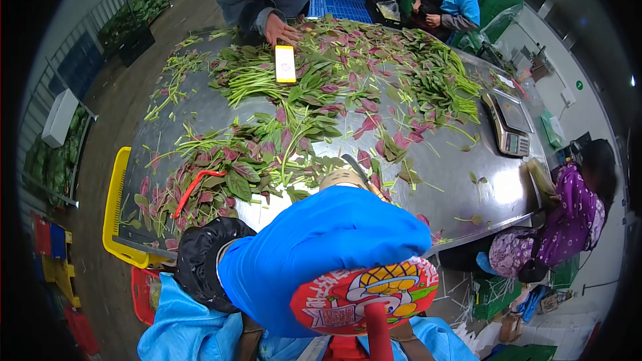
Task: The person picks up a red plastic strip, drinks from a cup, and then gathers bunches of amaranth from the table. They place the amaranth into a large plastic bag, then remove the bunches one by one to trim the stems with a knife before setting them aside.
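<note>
A bright blue sleeve or cloth (321, 234) covers the middle front, with a black padded sleeve (210, 254) at its left. Both of my hands are mostly hidden behind these. A beige dotted patch (342, 178), possibly a glove, shows at the blue fabric's far edge; its fingers cannot be made out. Beside it lies a dark narrow blade (355, 168). Around it on the metal table (264, 210) are cut stems and red-green leafy vegetables (281, 144). A red curved strip (194, 190) rests on the leaves at left. A round red printed disc (366, 296) is close below.
A phone (285, 64) lies on the greens, near another person's hand (278, 29). A digital scale (508, 120) stands at right. A yellow crate (119, 207) borders the table's left edge. People are behind the table and at right (568, 207).
</note>
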`<state>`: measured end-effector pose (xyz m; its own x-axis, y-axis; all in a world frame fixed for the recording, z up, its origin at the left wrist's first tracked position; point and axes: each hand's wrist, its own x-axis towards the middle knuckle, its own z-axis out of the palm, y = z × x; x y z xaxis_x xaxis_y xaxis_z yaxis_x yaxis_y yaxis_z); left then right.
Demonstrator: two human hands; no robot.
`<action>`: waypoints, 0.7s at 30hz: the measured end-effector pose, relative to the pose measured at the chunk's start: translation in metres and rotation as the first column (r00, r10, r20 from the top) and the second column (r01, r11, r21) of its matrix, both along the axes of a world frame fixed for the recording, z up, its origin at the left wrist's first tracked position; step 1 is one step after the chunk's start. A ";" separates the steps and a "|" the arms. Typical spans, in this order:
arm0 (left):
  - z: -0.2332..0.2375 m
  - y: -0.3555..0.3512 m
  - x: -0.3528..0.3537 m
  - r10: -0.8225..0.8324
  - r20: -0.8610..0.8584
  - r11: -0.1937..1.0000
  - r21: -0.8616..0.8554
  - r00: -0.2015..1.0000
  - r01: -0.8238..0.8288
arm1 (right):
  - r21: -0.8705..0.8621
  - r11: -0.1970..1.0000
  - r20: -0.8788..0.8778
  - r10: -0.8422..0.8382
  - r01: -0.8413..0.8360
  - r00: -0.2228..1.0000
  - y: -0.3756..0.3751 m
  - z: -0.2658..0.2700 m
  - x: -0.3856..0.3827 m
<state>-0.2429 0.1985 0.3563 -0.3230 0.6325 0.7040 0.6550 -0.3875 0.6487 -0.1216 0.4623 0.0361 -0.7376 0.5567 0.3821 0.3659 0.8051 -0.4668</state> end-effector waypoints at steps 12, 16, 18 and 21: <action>-0.005 -0.009 0.004 -0.008 0.221 0.981 -0.185 0.975 0.050 | -0.007 1.000 -0.015 0.007 -0.007 1.000 0.000 0.002 0.001; -0.016 -0.004 0.003 -0.014 0.149 0.988 -0.150 0.989 0.037 | 0.028 1.000 -0.035 -0.008 0.009 0.999 0.001 0.000 0.001; -0.022 -0.002 0.005 -0.040 0.201 0.991 -0.115 0.979 0.064 | 0.021 1.000 -0.042 -0.012 0.013 0.999 0.000 0.000 0.001; -0.022 -0.001 0.005 -0.046 0.200 0.990 -0.123 0.979 0.072 | 0.020 1.000 -0.033 -0.019 0.020 0.999 0.000 0.002 0.001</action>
<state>-0.2382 0.1971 0.3341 -0.4065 0.7360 0.5414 0.4882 -0.3259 0.8096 -0.1211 0.4624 0.0383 -0.7135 0.5629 0.4172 0.3668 0.8074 -0.4621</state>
